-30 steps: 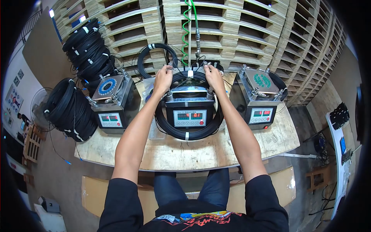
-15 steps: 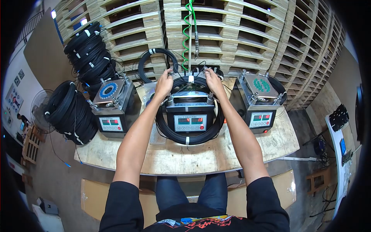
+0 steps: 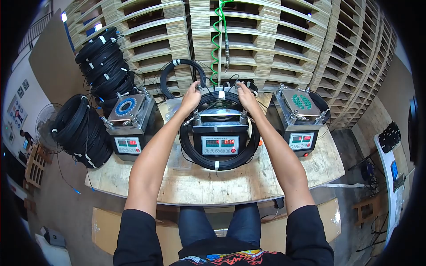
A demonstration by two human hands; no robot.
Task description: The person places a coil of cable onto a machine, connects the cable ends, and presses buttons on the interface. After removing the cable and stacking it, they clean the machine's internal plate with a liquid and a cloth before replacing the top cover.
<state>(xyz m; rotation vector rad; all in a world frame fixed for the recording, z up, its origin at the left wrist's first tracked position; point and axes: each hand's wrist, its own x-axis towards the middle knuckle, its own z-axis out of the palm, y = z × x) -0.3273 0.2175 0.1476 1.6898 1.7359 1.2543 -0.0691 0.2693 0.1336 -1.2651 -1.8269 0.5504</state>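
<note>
While the left hand (image 3: 191, 98) and right hand (image 3: 246, 97) flank the digital-display machine (image 3: 220, 145) at the rear, whether either grip is closed is unclear. The black cable coil (image 3: 216, 165) rings its front, nearer the body than both.

Rises behind the table (image 3: 213, 184) in stacked wooden pallets (image 3: 262, 51), with bright lights (image 3: 98, 26) behind its left. Runs left of it past a brown panel (image 3: 52, 64) and a fan (image 3: 46, 120) to a pale wall (image 3: 32, 99) with posters (image 3: 17, 116). Spreads around it in grey floor (image 3: 106, 199), with a wooden stool (image 3: 367, 205) and a white counter (image 3: 394, 197) to its right.
</note>
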